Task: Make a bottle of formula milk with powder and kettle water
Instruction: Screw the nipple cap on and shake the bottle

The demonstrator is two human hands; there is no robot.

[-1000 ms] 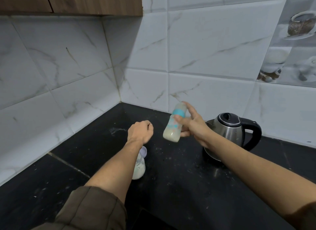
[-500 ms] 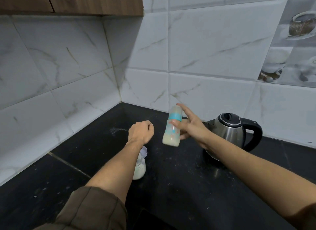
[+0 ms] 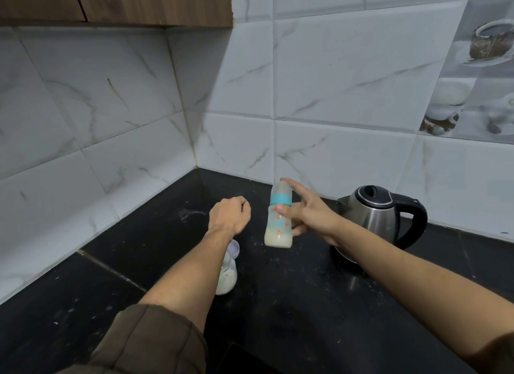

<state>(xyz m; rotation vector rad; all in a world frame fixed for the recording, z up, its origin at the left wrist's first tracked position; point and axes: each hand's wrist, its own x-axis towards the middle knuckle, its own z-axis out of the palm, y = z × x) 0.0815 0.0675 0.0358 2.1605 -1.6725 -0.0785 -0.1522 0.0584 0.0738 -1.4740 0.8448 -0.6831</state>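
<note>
Now | bottle (image 3: pixel 279 223): milk low, right hand (image 3: pixel 311 215) grips | jar (image 3: pixel 226 279): white powder

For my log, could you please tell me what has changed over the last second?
The bottle, gripped in the right hand, swung from tilted to nearly upright and dropped slightly. The left hand, curled in a fist, the kettle and the powder jar stayed put.

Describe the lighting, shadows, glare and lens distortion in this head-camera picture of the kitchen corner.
Head view: the wide lens slants the joints of the wall tiles near the frame edges; the cabinet casts a slanting shadow across the corner; the steel kettle shows soft highlights, no harsh glare; the bottle in the right hand looks sharp, barely blurred.
</note>
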